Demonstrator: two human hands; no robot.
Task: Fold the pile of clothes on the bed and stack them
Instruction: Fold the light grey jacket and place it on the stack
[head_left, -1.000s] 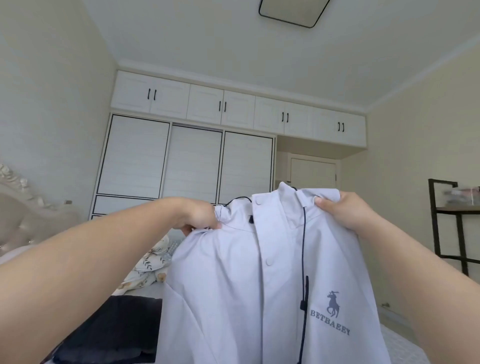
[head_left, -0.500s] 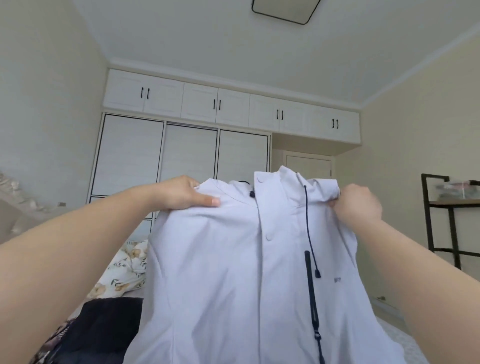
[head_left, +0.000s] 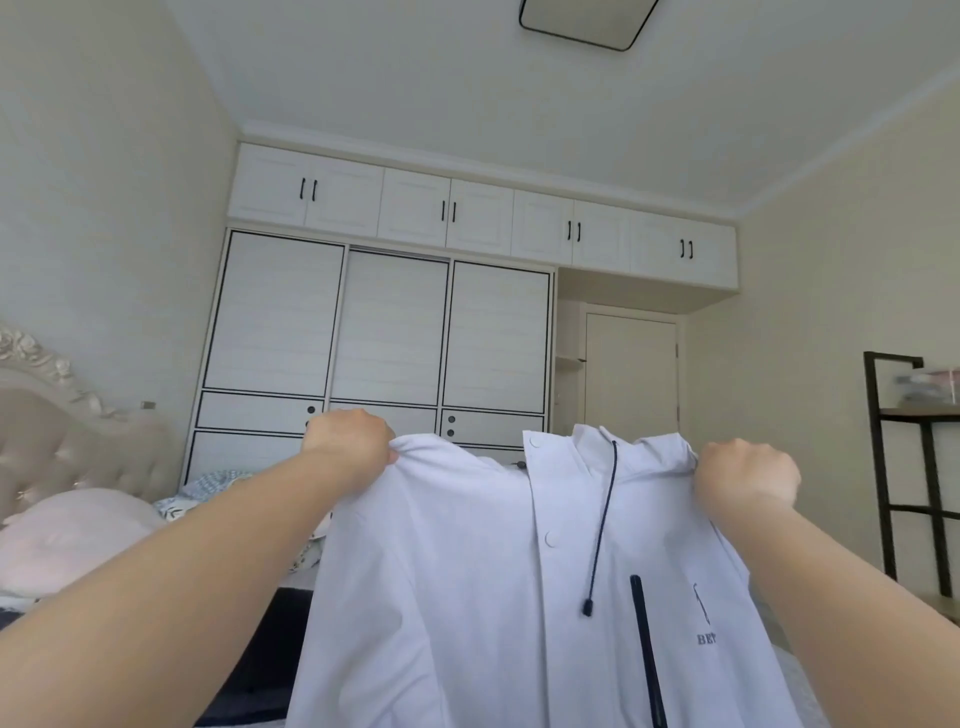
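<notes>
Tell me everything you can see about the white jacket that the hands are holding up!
The white jacket looks like thin, smooth cloth. It hangs upright in the air, front facing the camera, spread wide. The left hand and the right hand each grip a shoulder. It has a closed front flap with white snap buttons, a dark cord dangling from the collar, a dark zipper on the chest and a small grey logo partly hidden in a fold. Its bottom is out of view.
</notes>
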